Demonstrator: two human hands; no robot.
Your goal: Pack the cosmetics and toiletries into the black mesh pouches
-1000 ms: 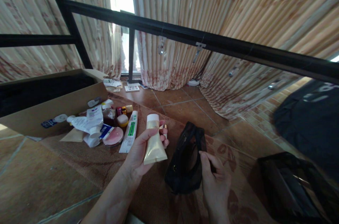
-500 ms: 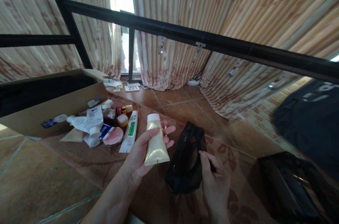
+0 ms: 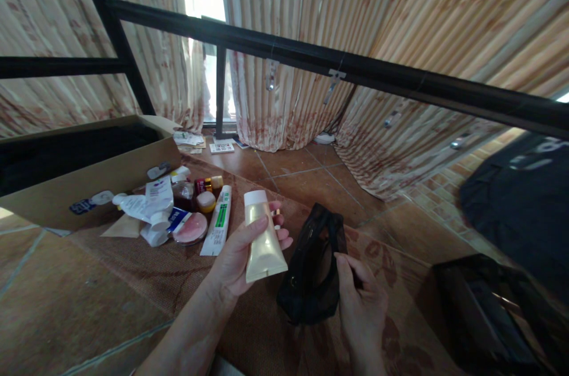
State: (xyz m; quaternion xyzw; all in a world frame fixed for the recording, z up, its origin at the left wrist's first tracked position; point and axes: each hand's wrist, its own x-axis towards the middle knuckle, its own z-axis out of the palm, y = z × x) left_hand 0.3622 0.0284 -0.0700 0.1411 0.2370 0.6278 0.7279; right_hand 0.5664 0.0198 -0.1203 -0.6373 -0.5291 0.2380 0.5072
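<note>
My left hand [image 3: 237,260] grips a pale gold tube with a white cap [image 3: 262,233], held upright over the brown woven mat [image 3: 178,281]. A small gold item shows behind my fingers. My right hand [image 3: 362,299] pinches the edge of a black mesh pouch [image 3: 313,272] that lies open on the mat just right of the tube. Left of the tube lies a heap of toiletries: a white and green tube [image 3: 217,220], a pink round compact [image 3: 190,228], white squeeze tubes [image 3: 149,207] and small jars [image 3: 205,201].
An open cardboard box [image 3: 89,180] stands at the left behind the heap. A black metal frame [image 3: 338,70] crosses overhead before striped curtains. A black bag [image 3: 493,311] sits at lower right, dark cloth [image 3: 520,204] above it. Papers [image 3: 221,147] lie on the tiled floor.
My left hand has tipped the gold tube slightly and shifted it a little right and down, toward the pouch. My right hand and the pouch have stayed put.
</note>
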